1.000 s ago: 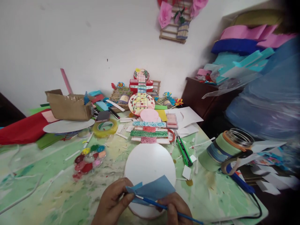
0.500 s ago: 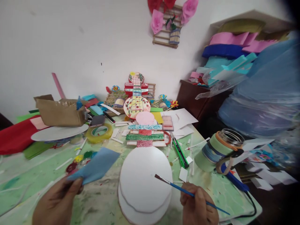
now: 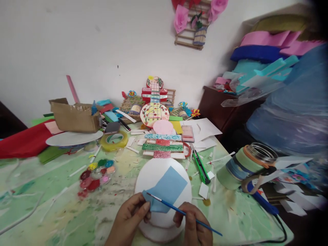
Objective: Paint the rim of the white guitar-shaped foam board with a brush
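My left hand (image 3: 133, 217) pinches the corner of a blue sheet (image 3: 167, 188), which looks like paper or cloth. In my right hand (image 3: 193, 222) is a thin paintbrush (image 3: 176, 209) with a blue handle, and its dark bristle tip lies against the sheet near my left fingers. Beneath both hands are white round boards (image 3: 143, 174), one stacked on another. Directly beyond them lies a craft piece (image 3: 162, 147) with green, light-blue and red painted bars and a pink disc. Left of the boards sits a palette (image 3: 97, 174) of several paint colours.
A green utility knife (image 3: 201, 167) and paper scraps lie right of the boards, near an open thermos (image 3: 246, 167). Yellow tape rolls (image 3: 114, 140) and a cardboard box (image 3: 75, 116) stand back left. A painted guitar-shaped craft (image 3: 154, 102) leans by the wall.
The blue sheet has moved right with my left hand, from near the palette to over the white boards. My right hand has shifted left, bringing the brush tip to the sheet. The view has turned slightly left.
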Motion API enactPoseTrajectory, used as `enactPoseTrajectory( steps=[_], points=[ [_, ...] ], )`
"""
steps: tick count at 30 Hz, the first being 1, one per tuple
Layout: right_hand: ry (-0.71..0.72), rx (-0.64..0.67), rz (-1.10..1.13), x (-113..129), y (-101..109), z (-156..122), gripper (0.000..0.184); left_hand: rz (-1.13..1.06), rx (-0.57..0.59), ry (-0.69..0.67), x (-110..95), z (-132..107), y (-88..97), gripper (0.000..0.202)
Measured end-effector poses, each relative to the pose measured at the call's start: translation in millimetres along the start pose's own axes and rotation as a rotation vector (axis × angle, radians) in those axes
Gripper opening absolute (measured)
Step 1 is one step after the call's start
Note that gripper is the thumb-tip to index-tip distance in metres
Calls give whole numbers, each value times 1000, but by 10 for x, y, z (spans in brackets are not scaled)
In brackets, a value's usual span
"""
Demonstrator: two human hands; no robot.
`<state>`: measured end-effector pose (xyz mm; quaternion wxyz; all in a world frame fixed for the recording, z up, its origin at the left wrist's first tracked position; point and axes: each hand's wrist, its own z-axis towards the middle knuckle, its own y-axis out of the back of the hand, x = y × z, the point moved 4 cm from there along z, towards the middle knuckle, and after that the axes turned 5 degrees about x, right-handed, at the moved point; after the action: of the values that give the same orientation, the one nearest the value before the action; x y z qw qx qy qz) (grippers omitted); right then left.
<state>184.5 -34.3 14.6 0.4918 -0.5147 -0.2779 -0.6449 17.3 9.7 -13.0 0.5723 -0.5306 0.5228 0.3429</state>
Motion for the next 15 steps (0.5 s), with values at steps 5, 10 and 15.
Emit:
enactPoseTrajectory(
  steps=[5, 10, 15],
  points=[
    [-39, 23, 1, -100, -19, -24, 37, -90, -99, -5, -102, -61, -34, 32],
    [-86, 34, -2, -123, -39, -21, 39, -93, -41, -19, -55, -61, 42, 26],
    [-204, 19, 99, -191, -44, -17, 45, 114, -16, -180, -73, -73, 135, 15]
  ],
)
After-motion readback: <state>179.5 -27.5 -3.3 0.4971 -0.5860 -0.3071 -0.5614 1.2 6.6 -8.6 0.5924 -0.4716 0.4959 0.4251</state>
